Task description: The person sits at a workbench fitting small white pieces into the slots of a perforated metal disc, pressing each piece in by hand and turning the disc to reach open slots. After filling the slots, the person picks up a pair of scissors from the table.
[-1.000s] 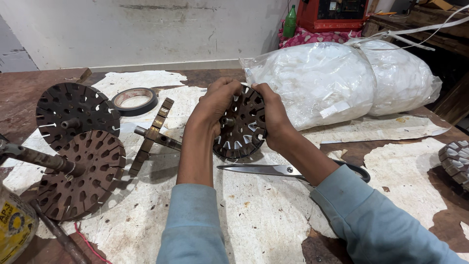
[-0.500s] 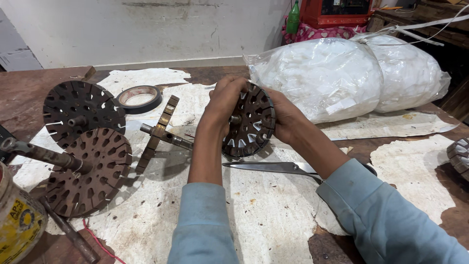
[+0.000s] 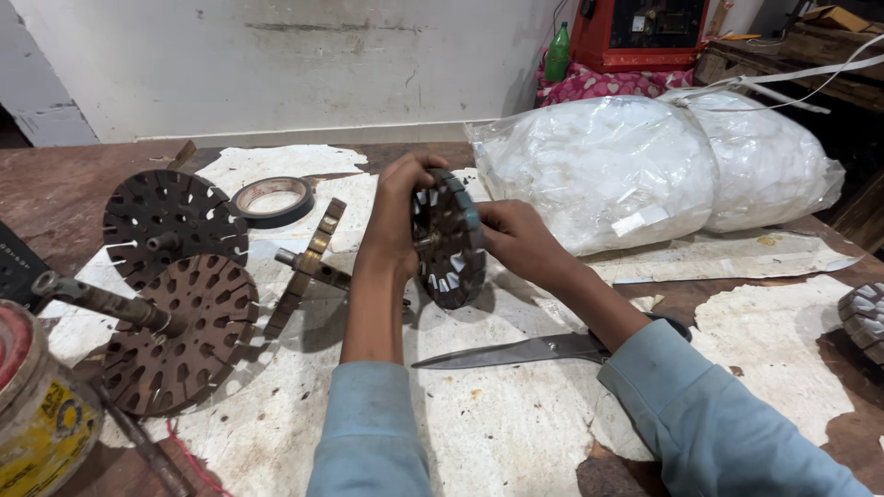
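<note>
You hold a round slotted metal core [image 3: 448,241] upright on its edge, near the middle of the worktable [image 3: 64,198], with white paper strips showing in its slots. Your left hand [image 3: 398,221] is closed around its rim at 9 o'clock, and your right hand [image 3: 517,241] grips it at 3 o'clock, fingers pressed on its face. At 5 o'clock from the core, a pair of scissors [image 3: 525,350] lies flat on the torn white paper, partly under your right sleeve. At 9 o'clock, a shaft with a cross-shaped piece [image 3: 308,262] lies near. Further at 9 o'clock, two dark perforated discs [image 3: 180,276] lie touching each other, and a roll of tape [image 3: 271,200] sits at 10 o'clock. At 2 o'clock, a big clear bag of white material [image 3: 608,170] rests on the table.
</note>
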